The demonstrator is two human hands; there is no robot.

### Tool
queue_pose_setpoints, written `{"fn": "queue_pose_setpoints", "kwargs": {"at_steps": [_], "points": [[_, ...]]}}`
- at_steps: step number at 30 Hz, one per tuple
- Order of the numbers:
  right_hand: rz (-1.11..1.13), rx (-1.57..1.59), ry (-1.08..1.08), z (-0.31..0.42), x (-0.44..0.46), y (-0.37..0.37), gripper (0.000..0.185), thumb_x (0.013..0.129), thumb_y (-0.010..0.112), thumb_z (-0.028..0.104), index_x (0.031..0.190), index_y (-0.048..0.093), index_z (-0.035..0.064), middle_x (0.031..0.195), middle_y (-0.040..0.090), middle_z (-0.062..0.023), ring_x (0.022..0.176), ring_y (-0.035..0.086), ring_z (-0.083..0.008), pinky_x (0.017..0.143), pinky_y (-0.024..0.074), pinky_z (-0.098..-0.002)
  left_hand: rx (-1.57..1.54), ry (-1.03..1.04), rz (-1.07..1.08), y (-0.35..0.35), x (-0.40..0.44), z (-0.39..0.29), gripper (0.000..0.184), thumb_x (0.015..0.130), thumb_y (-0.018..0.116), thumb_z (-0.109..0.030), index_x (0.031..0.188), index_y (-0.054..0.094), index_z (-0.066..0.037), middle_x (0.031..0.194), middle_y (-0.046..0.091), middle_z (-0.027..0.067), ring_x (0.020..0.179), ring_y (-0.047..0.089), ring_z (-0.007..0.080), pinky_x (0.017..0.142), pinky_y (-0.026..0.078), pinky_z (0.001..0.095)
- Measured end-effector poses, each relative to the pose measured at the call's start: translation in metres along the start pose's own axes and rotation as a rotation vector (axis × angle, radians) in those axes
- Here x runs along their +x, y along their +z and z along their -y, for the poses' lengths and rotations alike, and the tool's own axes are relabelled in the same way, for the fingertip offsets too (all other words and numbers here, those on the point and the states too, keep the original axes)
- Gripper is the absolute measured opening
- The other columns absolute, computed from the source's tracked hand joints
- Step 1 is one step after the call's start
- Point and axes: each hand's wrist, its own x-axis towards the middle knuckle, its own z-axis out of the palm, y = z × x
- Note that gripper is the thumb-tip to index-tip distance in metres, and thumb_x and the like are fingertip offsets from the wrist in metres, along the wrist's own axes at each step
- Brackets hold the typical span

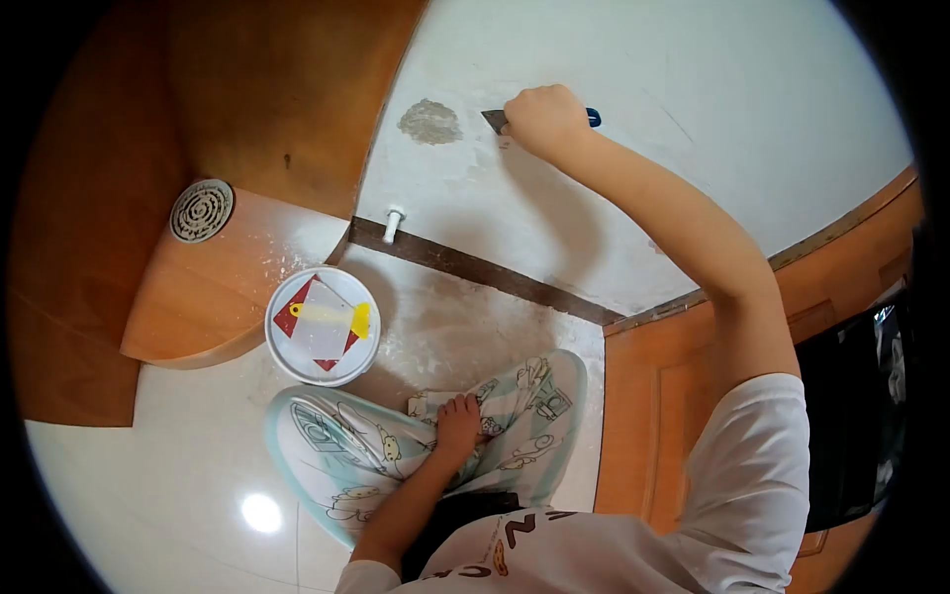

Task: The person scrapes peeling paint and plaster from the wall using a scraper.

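Note:
My right hand (547,121) is closed around a putty knife at the white wall (683,168). The dark blade (493,121) of the putty knife sticks out to the left of my fist, close to the wall. On the right, the end of its blue handle (594,117) shows. Left of the blade is a rough grey patch (430,122) on the wall. My left hand (458,426) lies on the patterned trousers (534,436) over my crossed legs, its fingers a little apart and holding nothing.
A white bucket (371,368) with a red and yellow design on its lid stands before my knees. Beside it, a curved wooden ledge (223,287) carries a round patterned disc (202,211) and white crumbs. A white door stop (393,226) juts out near the dark baseboard (465,267).

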Motion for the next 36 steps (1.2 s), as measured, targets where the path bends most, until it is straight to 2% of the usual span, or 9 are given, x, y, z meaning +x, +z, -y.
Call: {"fn": "queue_pose_setpoints", "kwargs": {"at_steps": [4, 8, 11, 14, 17, 20, 26, 31, 36], "points": [[-0.027, 0.143, 0.128, 0.007, -0.003, 0.008, 0.028, 0.078, 0.06, 0.036, 0.076, 0.067, 0.0095, 0.076, 0.066, -0.0077, 0.072, 0.064, -0.0233, 0.06, 0.0475, -0.0335, 0.028, 0.028, -0.086, -0.012, -0.003, -0.005, 0.066, 0.054, 0.075, -0.027, 0.107, 0.045, 0.0, 0.097, 0.05, 0.0138, 0.089, 0.051, 0.0288, 0.082, 0.039, 0.041], [-0.075, 0.388, 0.373, 0.024, -0.013, 0.027, 0.03, 0.079, 0.059, 0.037, 0.078, 0.067, 0.0085, 0.078, 0.066, -0.0089, 0.075, 0.064, -0.0241, 0.061, 0.0478, -0.0348, 0.03, 0.033, -0.048, -0.001, 0.0, -0.003, 0.077, 0.052, 0.078, -0.031, 0.112, 0.042, 0.0, 0.103, 0.048, 0.0145, 0.095, 0.049, 0.0299, 0.084, 0.038, 0.041], [-0.081, 0.493, 0.414, 0.028, -0.015, 0.033, 0.031, 0.08, 0.057, 0.037, 0.079, 0.067, 0.0081, 0.079, 0.066, -0.0095, 0.077, 0.064, -0.024, 0.062, 0.0481, -0.035, 0.035, 0.04, 0.004, -0.011, -0.004, -0.004, 0.082, 0.053, 0.079, -0.033, 0.116, 0.039, 0.001, 0.106, 0.047, 0.0153, 0.099, 0.048, 0.031, 0.086, 0.038, 0.0416], [-0.056, 0.424, 0.312, 0.023, -0.015, 0.028, 0.029, 0.081, 0.057, 0.035, 0.078, 0.067, 0.0083, 0.079, 0.066, -0.0089, 0.076, 0.064, -0.0241, 0.062, 0.0482, -0.0346, 0.01, 0.033, 0.01, -0.014, -0.002, -0.006, 0.082, 0.05, 0.079, -0.033, 0.115, 0.042, 0.0, 0.103, 0.048, 0.0137, 0.096, 0.05, 0.0302, 0.085, 0.038, 0.042], [-0.196, 0.387, 0.156, 0.013, -0.011, 0.037, 0.033, 0.081, 0.056, 0.036, 0.074, 0.066, 0.0065, 0.073, 0.064, -0.0117, 0.07, 0.063, -0.0265, 0.061, 0.0489, -0.0365, 0.026, 0.047, -0.005, -0.007, -0.002, -0.003, 0.083, 0.049, 0.08, -0.035, 0.115, 0.042, 0.0, 0.102, 0.049, 0.0134, 0.095, 0.05, 0.0296, 0.084, 0.038, 0.0417], [-0.173, 0.186, 0.095, 0.021, 0.012, 0.034, 0.031, 0.081, 0.056, 0.036, 0.074, 0.067, 0.0071, 0.074, 0.065, -0.0115, 0.071, 0.063, -0.0267, 0.061, 0.0489, -0.0365, 0.028, 0.067, -0.032, -0.01, 0.006, -0.002, 0.081, 0.049, 0.08, -0.036, 0.112, 0.043, -0.001, 0.1, 0.049, 0.0128, 0.094, 0.05, 0.0285, 0.083, 0.039, 0.0406], [-0.198, 0.506, 0.244, 0.028, -0.01, 0.04, 0.034, 0.08, 0.056, 0.039, 0.074, 0.066, 0.0064, 0.073, 0.065, -0.0114, 0.071, 0.063, -0.0268, 0.061, 0.0491, -0.0359, -0.057, 0.017, 0.086, -0.022, 0.001, -0.006, 0.082, 0.055, 0.078, -0.037, 0.117, 0.038, 0.002, 0.109, 0.048, 0.0161, 0.1, 0.049, 0.0318, 0.086, 0.039, 0.0415], [-0.208, 0.37, 0.271, 0.0, -0.016, -0.003, 0.035, 0.079, 0.056, 0.041, 0.074, 0.067, 0.0074, 0.073, 0.065, -0.0091, 0.069, 0.064, -0.025, 0.059, 0.0493, -0.0355, -0.022, 0.003, 0.118, -0.014, 0.002, -0.003, 0.085, 0.055, 0.078, -0.038, 0.117, 0.038, 0.003, 0.111, 0.048, 0.0171, 0.101, 0.049, 0.0322, 0.085, 0.04, 0.0415], [-0.158, 0.182, 0.162, 0.002, 0.008, -0.009, 0.029, 0.078, 0.058, 0.036, 0.076, 0.067, 0.0086, 0.075, 0.066, -0.0081, 0.07, 0.064, -0.024, 0.059, 0.0494, -0.0353, 0.012, 0.041, -0.074, -0.006, 0.002, 0.0, 0.078, 0.049, 0.08, -0.034, 0.109, 0.042, 0.0, 0.098, 0.05, 0.0137, 0.091, 0.051, 0.0302, 0.079, 0.041, 0.042]]}}
